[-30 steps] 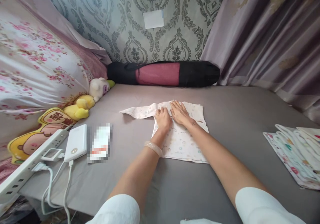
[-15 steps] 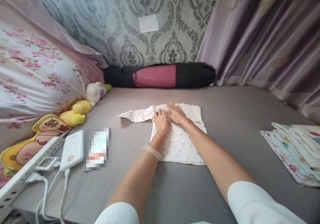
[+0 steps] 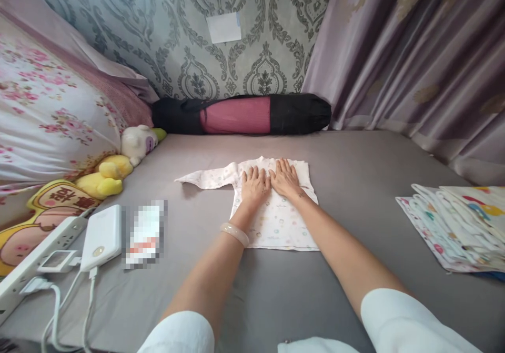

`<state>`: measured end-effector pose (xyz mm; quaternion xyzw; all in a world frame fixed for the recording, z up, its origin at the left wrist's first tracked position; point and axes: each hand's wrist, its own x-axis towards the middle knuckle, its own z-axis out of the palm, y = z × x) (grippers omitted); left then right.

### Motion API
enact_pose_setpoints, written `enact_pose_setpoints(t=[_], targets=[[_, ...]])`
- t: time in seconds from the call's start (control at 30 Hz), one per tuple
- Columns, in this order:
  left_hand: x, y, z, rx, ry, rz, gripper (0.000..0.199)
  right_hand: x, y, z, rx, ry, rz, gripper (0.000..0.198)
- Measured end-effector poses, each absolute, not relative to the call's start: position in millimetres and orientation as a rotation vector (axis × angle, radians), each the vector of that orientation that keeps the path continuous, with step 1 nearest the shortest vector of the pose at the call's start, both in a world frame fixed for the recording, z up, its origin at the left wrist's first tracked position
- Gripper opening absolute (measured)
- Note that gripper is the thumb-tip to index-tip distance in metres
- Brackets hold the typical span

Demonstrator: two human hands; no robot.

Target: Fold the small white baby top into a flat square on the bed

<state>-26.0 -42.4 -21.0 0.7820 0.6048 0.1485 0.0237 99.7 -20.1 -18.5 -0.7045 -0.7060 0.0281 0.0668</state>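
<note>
A small white printed shirt point(image 3: 282, 227) lies flat on the grey sheet, one sleeve point(image 3: 209, 178) stretched out to the left. Its right sleeve does not stick out; the right side of the shirt ends in a straight edge. My left hand point(image 3: 255, 185), with a pale bangle on the wrist, rests palm down on the upper left of the cloth with its fingers spread. Beside it, my right hand point(image 3: 284, 178) lies flat on the upper right part, fingers extended. Neither hand grips the cloth.
Folded cloths point(image 3: 453, 227) are stacked at the right. A rolled bag point(image 3: 236, 115) lies along the wall. On the left are plush toys point(image 3: 104, 177), a power strip point(image 3: 47, 258), a white power bank point(image 3: 101, 237) with cables, and a blurred-out item point(image 3: 145, 234).
My left hand has flattened and its fingers have straightened. My right hand has shifted slightly right, apart from the left. The whole view has shifted a little.
</note>
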Motion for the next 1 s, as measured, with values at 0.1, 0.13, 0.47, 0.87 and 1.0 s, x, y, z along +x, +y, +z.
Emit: enact_pose_setpoints(t=[0.1, 0.13, 0.47, 0.87, 1.0], targets=[[-26, -42, -18, 2.386, 1.88, 0.409, 0.054, 102, -22, -16, -2.103, -2.162, 0.105, 0.062], [-26, -42, -17, 2.382, 1.88, 0.405, 0.054, 103, -23, -16, -2.097, -2.173, 0.112, 0.062], [-28, -40, -18, 2.367, 1.845, 0.375, 0.055, 177, -37, -21, -2.025, -2.27, 0.014, 0.061], [-37, -55, -18, 2.513, 1.849, 0.512, 0.046, 161, -77, -8, -2.01, -2.298, -0.044, 0.06], [-47, -68, -17, 2.598, 1.764, 0.477, 0.048, 152, -97, -15, -2.022, -2.306, 0.053, 0.061]])
